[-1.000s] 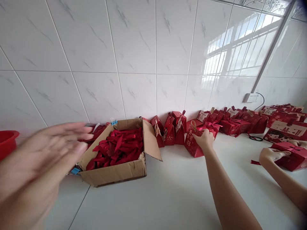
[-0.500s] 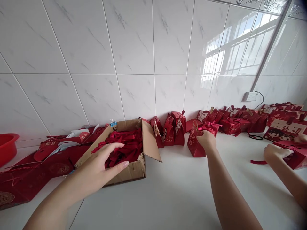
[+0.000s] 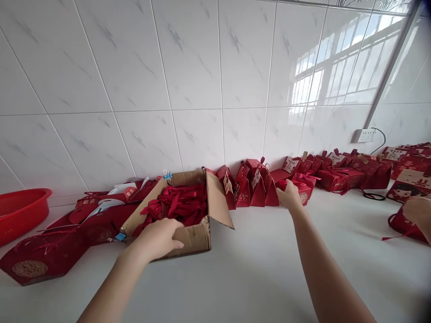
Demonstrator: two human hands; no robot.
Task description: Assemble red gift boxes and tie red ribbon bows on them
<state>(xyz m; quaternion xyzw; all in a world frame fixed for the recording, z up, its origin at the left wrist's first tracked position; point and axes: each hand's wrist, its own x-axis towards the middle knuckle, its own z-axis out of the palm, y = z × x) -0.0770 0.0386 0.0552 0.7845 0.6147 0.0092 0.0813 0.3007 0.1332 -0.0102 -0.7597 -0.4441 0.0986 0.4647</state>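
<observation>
My left hand (image 3: 161, 240) is at the front edge of a cardboard box (image 3: 193, 242), its thumb apart from its fingers, holding nothing. Dark red ribbons (image 3: 183, 202) fill this box. Farther right, my right hand (image 3: 290, 196) has its fingers curled together at the end of a row of small red gift boxes. Its fingertips are beside a tapered gift box (image 3: 271, 190) and in front of a gift box with a ribbon bow (image 3: 305, 193). What those fingers grip, if anything, is hidden.
At the right edge, another person's hand (image 3: 419, 211) is on a red box (image 3: 406, 226) with ribbon. More red gift boxes (image 3: 340, 177) line the tiled wall. A red basin (image 3: 25, 215) and larger red boxes (image 3: 47, 260) stand left. A cardboard flap (image 3: 220, 202) juts rightward.
The tapered gift box that my right hand held has joined the row by the wall. My left hand has lowered to the cardboard box's front edge. The view has shifted slightly left.
</observation>
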